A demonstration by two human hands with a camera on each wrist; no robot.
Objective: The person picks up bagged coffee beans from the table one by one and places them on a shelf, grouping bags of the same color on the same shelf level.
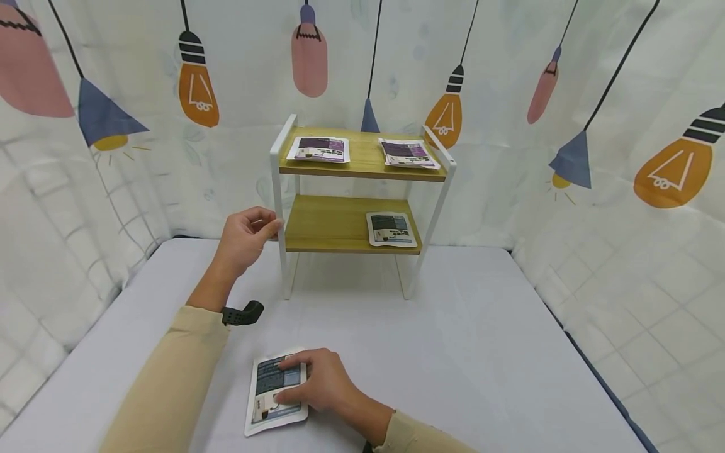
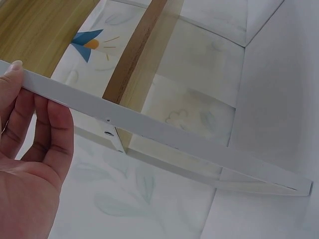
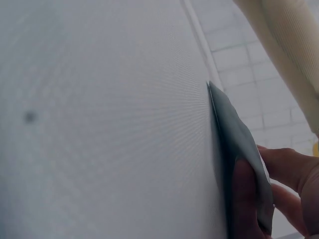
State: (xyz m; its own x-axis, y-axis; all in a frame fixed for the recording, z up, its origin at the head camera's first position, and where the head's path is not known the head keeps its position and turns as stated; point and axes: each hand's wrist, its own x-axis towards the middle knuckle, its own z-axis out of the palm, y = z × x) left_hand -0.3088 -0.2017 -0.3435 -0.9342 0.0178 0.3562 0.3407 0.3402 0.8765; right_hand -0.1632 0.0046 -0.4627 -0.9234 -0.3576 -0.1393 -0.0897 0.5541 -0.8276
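My left hand (image 1: 243, 236) pinches the white left post (image 2: 164, 132) of a small two-tier shelf (image 1: 345, 248) with wood-coloured boards. Lower down, my right hand (image 1: 325, 384) holds the right edge of a white-rimmed pouch (image 1: 266, 409) with a dark printed panel, low at the table's near side. The right wrist view has this pouch (image 3: 239, 132) edge-on, with a finger (image 3: 244, 194) on one face and others on the opposite face. A similar pouch (image 1: 391, 229) lies at the right of the lower board.
On the upper board are purple-and-white pouches at the left (image 1: 320, 150) and at the right (image 1: 409, 154), the right ones stacked. The shelf stands at the back of a white-covered table (image 1: 453, 352). Curtains printed with lamps (image 1: 510, 94) enclose the back and sides.
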